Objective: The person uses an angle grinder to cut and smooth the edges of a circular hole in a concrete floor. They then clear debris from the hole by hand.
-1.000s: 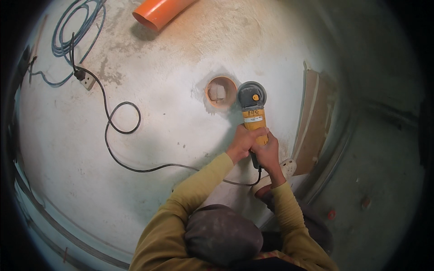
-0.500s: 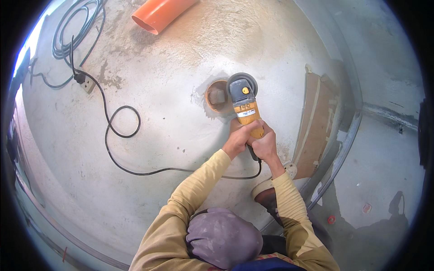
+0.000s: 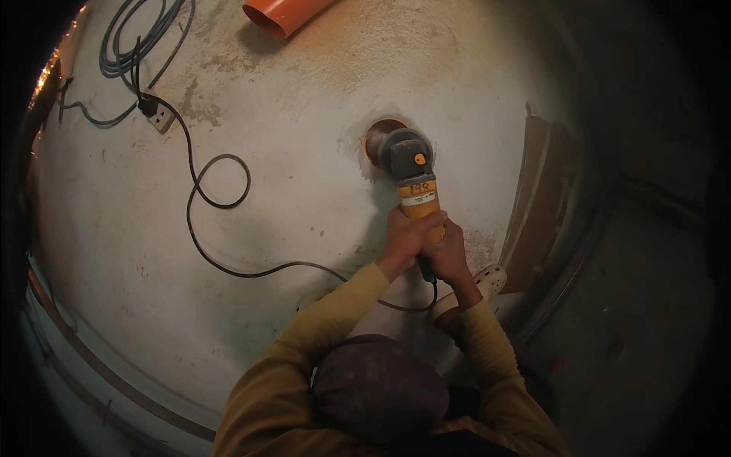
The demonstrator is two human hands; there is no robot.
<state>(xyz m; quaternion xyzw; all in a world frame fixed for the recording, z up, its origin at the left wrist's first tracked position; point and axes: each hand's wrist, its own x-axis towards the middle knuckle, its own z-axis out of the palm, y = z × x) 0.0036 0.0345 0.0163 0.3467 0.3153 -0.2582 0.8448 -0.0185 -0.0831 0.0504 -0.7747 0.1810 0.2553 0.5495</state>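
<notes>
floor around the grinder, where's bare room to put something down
Bare concrete lies left of the grinder, between the black cord loop and the hole, and below the cord toward the curved rim. Crowded: both hands, left hand and right hand, and the board beside them.

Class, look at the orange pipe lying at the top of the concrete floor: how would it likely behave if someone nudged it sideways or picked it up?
The orange pipe is round and lies on its side on the concrete floor, so a sideways nudge would probably roll it. Its open end shows a thin wall, so it is likely hollow and light for its size. It looks straight, so probably stiff, not floppy.
</notes>
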